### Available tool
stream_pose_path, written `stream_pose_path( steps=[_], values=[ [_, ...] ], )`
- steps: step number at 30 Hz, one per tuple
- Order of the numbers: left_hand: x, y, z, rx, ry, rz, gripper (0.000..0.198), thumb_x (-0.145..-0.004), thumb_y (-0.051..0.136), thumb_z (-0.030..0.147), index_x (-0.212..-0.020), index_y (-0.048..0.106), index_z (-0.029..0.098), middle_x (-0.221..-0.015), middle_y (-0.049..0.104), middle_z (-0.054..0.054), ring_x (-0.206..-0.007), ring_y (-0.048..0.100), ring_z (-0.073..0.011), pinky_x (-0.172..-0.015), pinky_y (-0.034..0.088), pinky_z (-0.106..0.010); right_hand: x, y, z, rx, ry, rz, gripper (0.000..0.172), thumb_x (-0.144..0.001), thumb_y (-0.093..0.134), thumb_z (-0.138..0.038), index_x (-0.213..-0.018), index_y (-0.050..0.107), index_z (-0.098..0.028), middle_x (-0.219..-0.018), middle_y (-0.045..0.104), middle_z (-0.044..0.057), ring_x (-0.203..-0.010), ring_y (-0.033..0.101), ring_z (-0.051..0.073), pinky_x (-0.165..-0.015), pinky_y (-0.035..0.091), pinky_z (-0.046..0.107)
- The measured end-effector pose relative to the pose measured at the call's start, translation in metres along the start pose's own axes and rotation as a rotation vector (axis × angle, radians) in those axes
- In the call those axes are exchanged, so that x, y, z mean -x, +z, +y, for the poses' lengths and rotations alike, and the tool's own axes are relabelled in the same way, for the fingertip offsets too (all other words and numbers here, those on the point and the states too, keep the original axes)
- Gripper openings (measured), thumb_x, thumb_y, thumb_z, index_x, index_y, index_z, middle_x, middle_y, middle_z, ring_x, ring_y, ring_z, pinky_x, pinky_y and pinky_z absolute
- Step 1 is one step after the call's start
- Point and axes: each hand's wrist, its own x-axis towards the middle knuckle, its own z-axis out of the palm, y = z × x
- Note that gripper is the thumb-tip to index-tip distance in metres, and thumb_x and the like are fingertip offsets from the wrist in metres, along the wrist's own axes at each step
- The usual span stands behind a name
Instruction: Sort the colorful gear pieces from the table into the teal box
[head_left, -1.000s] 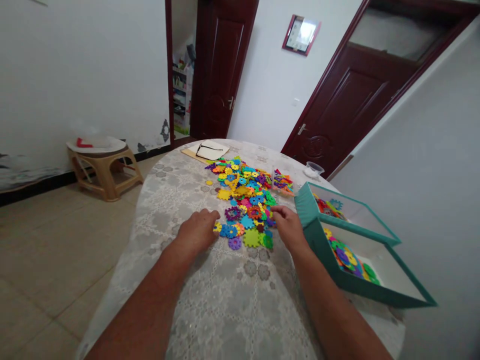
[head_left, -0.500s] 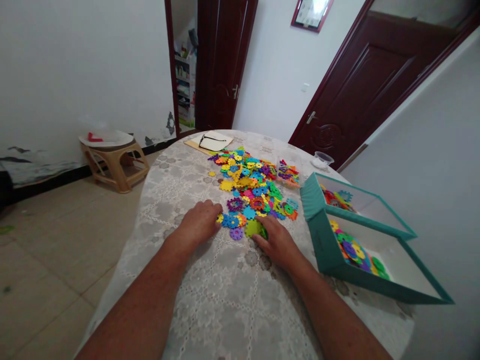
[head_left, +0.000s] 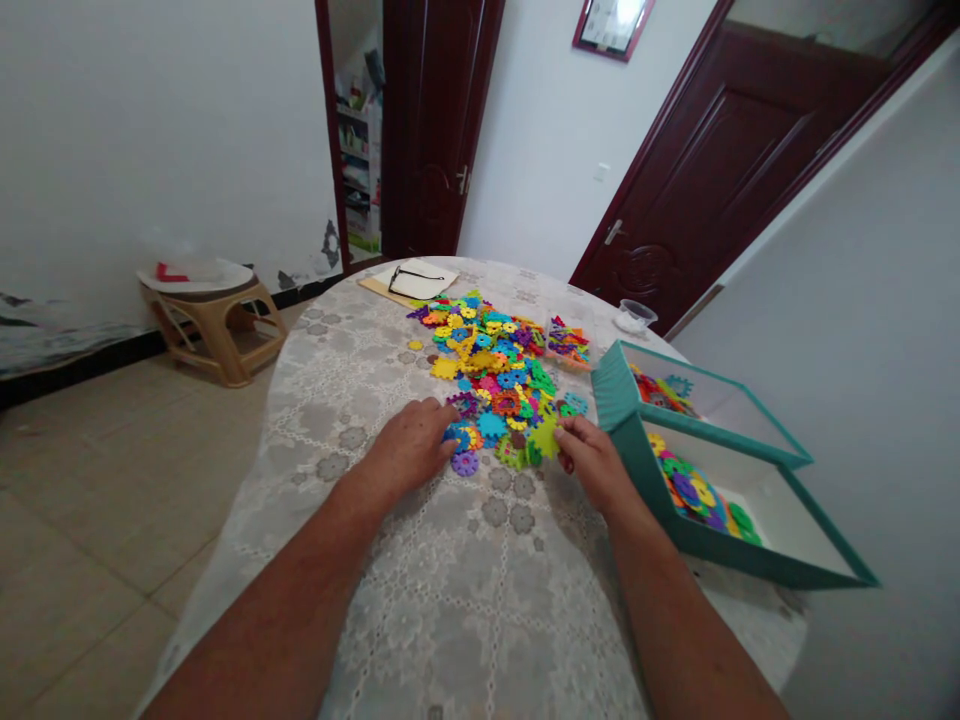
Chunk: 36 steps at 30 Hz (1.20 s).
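Note:
A heap of colourful plastic gear pieces (head_left: 487, 345) lies across the middle of the table. At its near left edge, my left hand (head_left: 414, 440) has its fingers curled around a blue gear piece (head_left: 454, 434), whose left side is hidden by the fingers. Just below the fingertips rests a purple gear piece (head_left: 465, 463), lying flat. My right hand (head_left: 594, 460) pinches a yellow-green gear piece (head_left: 544, 438) by its right edge, tilted up off the cloth. Beside it, a lime-green gear piece with openings (head_left: 511, 452) lies on the table.
An open teal box (head_left: 750, 562) holding more gear pieces stands on the right. Behind the heap are a clear tub of small parts (head_left: 568, 345), a clear plastic cup (head_left: 637, 314) and glasses (head_left: 416, 280) on a pad. A stool (head_left: 225, 340) stands left of the table.
My right hand has moved right and up with the yellow-green gear piece, uncovering the lime-green one with openings. My left hand has shifted slightly right over the blue gear pieces.

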Motion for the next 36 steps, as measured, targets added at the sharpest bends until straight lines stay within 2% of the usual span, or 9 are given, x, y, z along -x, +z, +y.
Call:
stream_pose_path(
  steps=[7,10,15,18,23,25,28,32,36],
  values=[
    [-0.002,0.009,0.004,0.11,0.065,0.031,0.029,-0.099,0.06,0.026,-0.125,0.071,0.02,-0.125,0.073,-0.013,-0.119,0.066,-0.0288,-0.105,0.048,-0.04,-0.003,-0.004,0.004,0.047,-0.004,0.088,0.023,-0.081,0.064,-0.044,-0.088,0.063,-0.022,-0.058,0.056,-0.005,-0.052,0.05,0.015,-0.051,0.038,0.027],
    [-0.003,0.008,0.01,0.234,0.086,0.06,0.027,-0.1,0.059,0.031,-0.122,0.071,0.022,-0.123,0.075,-0.01,-0.114,0.068,-0.0254,-0.102,0.049,-0.037,0.003,0.002,-0.006,-0.027,-0.05,-0.017,0.024,-0.084,0.065,-0.046,-0.088,0.062,-0.022,-0.059,0.057,-0.005,-0.053,0.05,0.015,-0.052,0.038,0.027],
    [-0.002,0.01,0.027,0.487,0.076,0.013,0.031,-0.098,0.061,0.041,-0.12,0.07,0.023,-0.103,0.077,-0.006,-0.091,0.069,-0.0214,-0.082,0.049,-0.031,0.02,0.029,-0.018,-0.083,-0.119,-0.224,0.03,-0.09,0.066,-0.051,-0.097,0.065,-0.022,-0.063,0.057,-0.005,-0.056,0.05,0.014,-0.055,0.039,0.026],
    [-0.001,0.012,0.032,0.512,0.116,-0.052,0.021,-0.097,0.058,0.036,-0.102,0.072,0.022,-0.091,0.074,-0.002,-0.081,0.065,-0.0185,-0.071,0.043,-0.028,0.027,0.041,-0.018,0.007,-0.198,-0.275,0.026,-0.096,0.062,-0.046,-0.104,0.068,-0.022,-0.076,0.064,-0.001,-0.064,0.056,0.016,-0.06,0.043,0.028],
    [-0.001,0.009,0.022,0.41,0.056,-0.063,0.014,-0.093,0.053,0.027,-0.086,0.064,0.021,-0.082,0.068,-0.001,-0.076,0.058,-0.0177,-0.066,0.035,-0.028,0.03,0.041,-0.015,0.483,-0.515,-0.183,0.018,-0.097,0.061,-0.026,-0.111,0.071,-0.023,-0.111,0.067,0.009,-0.101,0.063,0.024,-0.09,0.051,0.037],
    [-0.002,0.009,0.017,0.396,0.053,-0.055,0.013,-0.091,0.053,0.026,-0.085,0.062,0.021,-0.082,0.067,-0.001,-0.076,0.057,-0.0181,-0.067,0.035,-0.028,0.029,0.041,-0.014,0.68,-0.564,-0.166,0.017,-0.093,0.065,-0.021,-0.109,0.071,-0.022,-0.12,0.065,0.012,-0.112,0.06,0.027,-0.098,0.049,0.04],
    [-0.001,0.008,0.013,0.413,0.08,-0.061,0.013,-0.091,0.052,0.026,-0.084,0.062,0.022,-0.082,0.066,-0.001,-0.078,0.057,-0.0185,-0.069,0.036,-0.029,0.028,0.042,-0.013,0.864,-0.552,-0.142,0.01,-0.092,0.069,-0.02,-0.101,0.071,-0.021,-0.115,0.064,0.012,-0.11,0.057,0.029,-0.097,0.048,0.041],
    [0.001,0.006,0.016,0.445,0.095,-0.117,0.014,-0.091,0.053,0.026,-0.085,0.064,0.022,-0.083,0.068,-0.001,-0.081,0.058,-0.0192,-0.072,0.039,-0.029,0.024,0.043,-0.012,0.928,-0.589,-0.127,0.005,-0.094,0.064,-0.019,-0.091,0.067,-0.021,-0.101,0.064,0.011,-0.101,0.056,0.028,-0.092,0.045,0.04],
    [0.001,0.004,0.019,0.46,0.11,-0.157,0.017,-0.092,0.054,0.03,-0.09,0.069,0.023,-0.089,0.07,-0.002,-0.084,0.059,-0.0201,-0.075,0.041,-0.029,0.019,0.037,-0.01,0.767,-0.61,-0.029,0.011,-0.096,0.055,-0.02,-0.089,0.063,-0.022,-0.095,0.064,0.009,-0.097,0.057,0.026,-0.09,0.044,0.038]
  ],
)
